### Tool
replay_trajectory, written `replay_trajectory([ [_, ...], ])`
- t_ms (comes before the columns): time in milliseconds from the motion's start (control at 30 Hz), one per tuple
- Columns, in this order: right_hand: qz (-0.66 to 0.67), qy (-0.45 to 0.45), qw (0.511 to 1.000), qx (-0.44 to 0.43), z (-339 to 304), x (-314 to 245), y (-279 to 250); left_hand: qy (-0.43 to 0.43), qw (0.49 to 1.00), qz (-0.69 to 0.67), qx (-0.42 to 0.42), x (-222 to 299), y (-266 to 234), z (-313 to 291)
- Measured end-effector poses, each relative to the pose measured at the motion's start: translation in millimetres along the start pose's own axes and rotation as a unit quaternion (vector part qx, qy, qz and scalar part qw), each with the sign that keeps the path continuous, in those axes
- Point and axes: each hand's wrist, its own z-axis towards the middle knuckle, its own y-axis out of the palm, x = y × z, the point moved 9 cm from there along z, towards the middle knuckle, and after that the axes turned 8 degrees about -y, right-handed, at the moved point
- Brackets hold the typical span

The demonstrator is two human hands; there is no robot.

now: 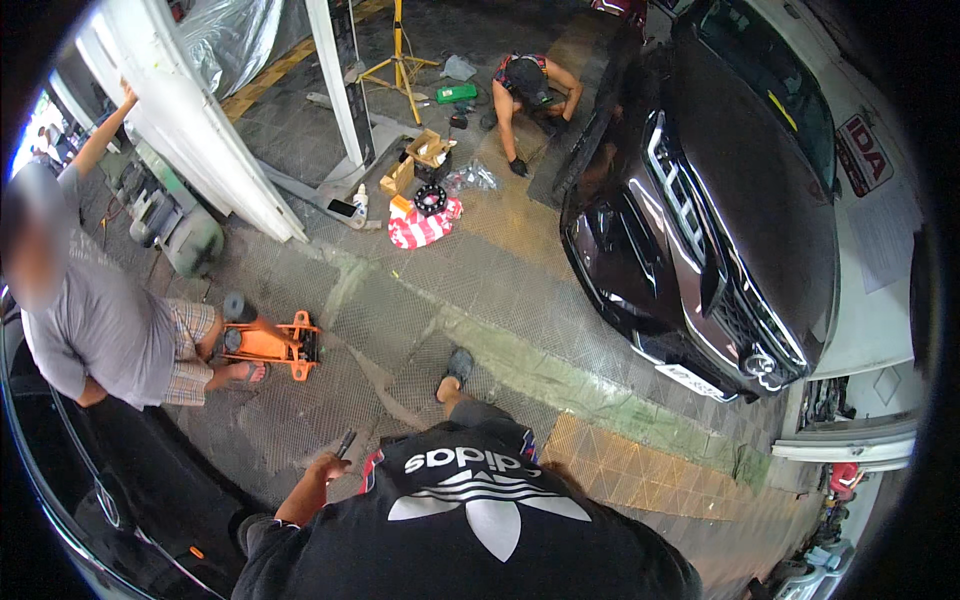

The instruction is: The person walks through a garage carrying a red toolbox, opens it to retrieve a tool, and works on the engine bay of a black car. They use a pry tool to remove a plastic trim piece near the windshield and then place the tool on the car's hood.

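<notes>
My left hand (325, 468) is at the lower left, close beside my black shirt. Its fingers are closed around a slim dark object (347, 443), which sticks up past them; its exact kind is too small to tell. My right hand does not show: the shirt covers that side, with only a bit of skin at its right edge. My foot in a dark clog (457, 368) stands on the floor ahead. Left of it sits an orange floor jack (268, 345), out of my reach.
A dark car (690, 240) stands at the right, another black car (90, 480) at the lower left. One person (110, 320) stands left; another (525, 85) crouches by the right-hand car. Boxes (430, 148), a striped bag (425, 225) and a yellow stand (398, 60) are ahead.
</notes>
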Motion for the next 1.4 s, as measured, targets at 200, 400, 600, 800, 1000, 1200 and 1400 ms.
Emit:
replay_trajectory([
  [200,-0.414,-0.135,0.884,0.171,211.4,-414.4,-75.8,-0.083,0.995,-0.045,-0.019,-15.0,-122.6,15.6],
  [400,-0.236,-0.171,0.929,0.227,296.8,-696.4,-92.2,-0.261,0.808,-0.518,-0.103,46.5,-160.5,98.3],
  [600,-0.460,-0.055,0.876,0.135,426.6,-720.5,-127.9,0.010,0.969,-0.241,0.045,106.7,-315.7,159.6],
  [800,-0.410,-0.031,0.904,0.116,528.6,-760.4,-144.8,-0.343,0.728,-0.584,-0.108,101.6,-423.2,238.8],
  [1000,-0.248,-0.067,0.958,0.127,736.5,-874.6,-129.4,-0.341,0.637,-0.692,-0.007,124.8,-561.7,272.0],
  [1200,-0.289,-0.021,0.954,-0.079,957.1,-862.2,-51.0,-0.466,0.566,-0.678,-0.055,195.8,-598.5,272.0],
  [1400,-0.309,0.007,0.909,-0.280,1030.0,-787.8,25.9,-0.441,0.794,-0.359,-0.215,242.2,-574.1,251.3],
])
